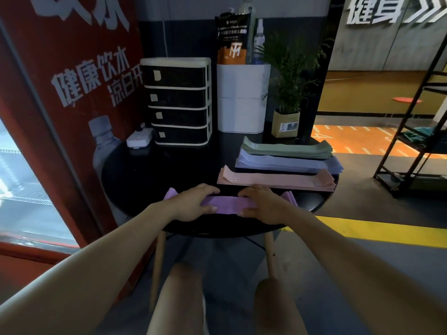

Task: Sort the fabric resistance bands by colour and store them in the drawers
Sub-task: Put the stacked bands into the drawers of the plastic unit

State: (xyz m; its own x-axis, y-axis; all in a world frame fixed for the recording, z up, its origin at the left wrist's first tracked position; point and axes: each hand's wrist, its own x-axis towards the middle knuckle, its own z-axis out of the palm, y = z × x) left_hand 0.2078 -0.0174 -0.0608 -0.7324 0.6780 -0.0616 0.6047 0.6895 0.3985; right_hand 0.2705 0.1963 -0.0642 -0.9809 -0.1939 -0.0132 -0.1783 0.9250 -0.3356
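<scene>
A stack of purple bands (228, 204) lies at the near edge of the round black table (150, 168). My left hand (193, 204) grips its left part, thumb in front and fingers over the back. My right hand (262, 206) grips the right part the same way. Behind lie three more stacks: pink bands (275, 181), then blue bands (287, 163), then green bands (287, 148) farthest back. A drawer unit (179, 100) with several dark drawers, all closed, stands at the table's back left.
A white power strip (140, 139) lies left of the drawer unit. A white bin (243, 97) holding a pouch and bottles and a potted plant (286, 93) stand at the back. A red sign panel (67, 93) is on the left, a black rack (416, 131) on the right.
</scene>
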